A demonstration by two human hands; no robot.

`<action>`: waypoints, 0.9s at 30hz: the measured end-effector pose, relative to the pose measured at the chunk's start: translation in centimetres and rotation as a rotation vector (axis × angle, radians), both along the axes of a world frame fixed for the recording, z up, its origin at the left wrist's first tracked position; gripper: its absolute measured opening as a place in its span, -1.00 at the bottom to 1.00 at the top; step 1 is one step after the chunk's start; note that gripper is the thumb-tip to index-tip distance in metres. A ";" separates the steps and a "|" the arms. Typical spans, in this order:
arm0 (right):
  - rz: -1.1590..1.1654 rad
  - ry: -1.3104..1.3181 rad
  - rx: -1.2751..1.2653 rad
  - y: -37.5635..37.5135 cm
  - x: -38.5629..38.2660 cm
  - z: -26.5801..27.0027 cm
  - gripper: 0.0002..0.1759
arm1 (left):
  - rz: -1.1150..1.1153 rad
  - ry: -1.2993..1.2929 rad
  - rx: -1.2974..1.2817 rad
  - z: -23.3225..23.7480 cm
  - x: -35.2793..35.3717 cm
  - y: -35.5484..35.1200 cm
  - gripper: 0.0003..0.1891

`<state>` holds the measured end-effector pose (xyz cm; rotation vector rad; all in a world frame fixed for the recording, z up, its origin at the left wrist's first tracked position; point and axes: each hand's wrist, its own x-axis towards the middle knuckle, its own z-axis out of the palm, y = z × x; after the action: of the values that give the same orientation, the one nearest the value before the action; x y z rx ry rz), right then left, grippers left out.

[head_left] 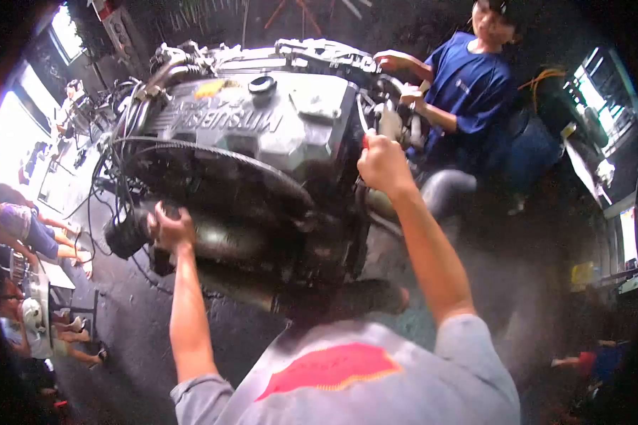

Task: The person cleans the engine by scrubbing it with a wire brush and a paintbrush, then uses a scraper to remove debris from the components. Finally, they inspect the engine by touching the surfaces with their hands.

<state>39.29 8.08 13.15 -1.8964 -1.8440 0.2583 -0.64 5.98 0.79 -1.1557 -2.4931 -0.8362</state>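
A large engine (248, 184) with MITSUBISHI lettering on its grey valve cover (262, 117) fills the middle of the view. My right hand (384, 164) is closed around the red handle of what looks like a screwdriver (364, 120). Its pale metal shaft points up along the right end of the valve cover; its tip is hard to make out. My left hand (171, 228) is at the lower left of the engine, beside a dark round part (126, 234). Its fingers are bent and spread apart, with no tool visible in them.
Across the engine a person in a blue shirt (471, 85) has both hands on its far right end. Loose black cables (99, 191) hang at the left. More people (32, 223) sit along the left side. A wide grey pipe (450, 188) sticks out at the right.
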 end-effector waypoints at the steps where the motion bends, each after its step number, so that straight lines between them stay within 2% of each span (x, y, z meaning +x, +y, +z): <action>1: -0.006 0.029 -0.043 1.3 0.7 0.5 -0.70 | -0.050 0.029 0.079 -1.6 -1.1 0.4 -0.40; 3: 0.060 -0.048 -0.109 2.9 0.6 2.0 -0.63 | -0.041 -0.048 0.067 -0.2 0.5 -0.5 -0.41; 5: 0.033 -0.132 0.013 0.8 -0.7 0.6 -0.59 | -0.024 -0.073 0.037 0.9 1.2 -0.8 -0.41; 7: 0.051 -0.238 0.346 -2.5 -1.5 -0.8 -0.55 | 0.000 -0.041 0.016 0.2 0.6 -0.4 -0.41; 8: -0.026 -0.108 0.015 -2.5 -1.5 -0.6 -0.61 | -0.024 -0.037 0.070 -0.2 -0.1 0.5 -0.41; 9: -0.024 -0.118 -0.004 -1.6 -1.1 -0.4 -0.61 | -0.048 -0.038 0.099 -1.3 -0.5 0.2 -0.41; 11: -0.002 -0.033 0.036 1.3 -0.1 -0.1 -0.67 | -0.027 -0.039 0.059 0.2 0.9 -0.5 -0.41; 12: -0.021 -0.001 -0.054 0.9 -0.9 2.6 -0.73 | -0.041 -0.028 0.041 0.1 0.7 -0.6 -0.41; 13: -0.014 -0.039 -0.086 0.7 -1.2 2.9 -0.73 | -0.035 -0.020 0.033 0.1 0.7 -1.0 -0.41; 15: 0.112 -0.071 0.072 -1.3 -0.5 1.5 -0.73 | 0.002 -0.055 0.039 0.5 1.0 -0.5 -0.40; 18: 0.224 -0.052 0.251 -0.4 2.1 0.5 -0.72 | -0.029 -0.023 0.087 -1.0 -0.4 0.5 -0.43; 19: 0.239 -0.260 0.236 2.7 3.5 -0.6 -0.72 | -0.032 -0.039 0.083 -0.4 0.1 0.0 -0.44; 21: 0.062 0.007 -0.212 3.3 1.8 4.6 -0.66 | -0.016 -0.015 0.049 0.3 1.0 -0.6 -0.44; 24: 0.260 -0.185 0.012 0.5 1.8 3.0 -0.65 | -0.022 -0.034 0.048 0.4 0.7 -0.7 -0.43; 25: 0.263 -0.058 0.057 -1.5 1.7 3.0 -0.68 | -0.010 -0.040 0.045 0.3 0.6 -0.5 -0.44; 27: 0.212 -0.026 0.115 -0.3 2.5 1.1 -0.71 | 0.013 -0.060 0.023 0.1 0.6 -0.2 -0.44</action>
<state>41.81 7.83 14.26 -1.6365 -2.0335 0.1931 -0.02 5.77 0.91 -1.1211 -2.5296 -0.9068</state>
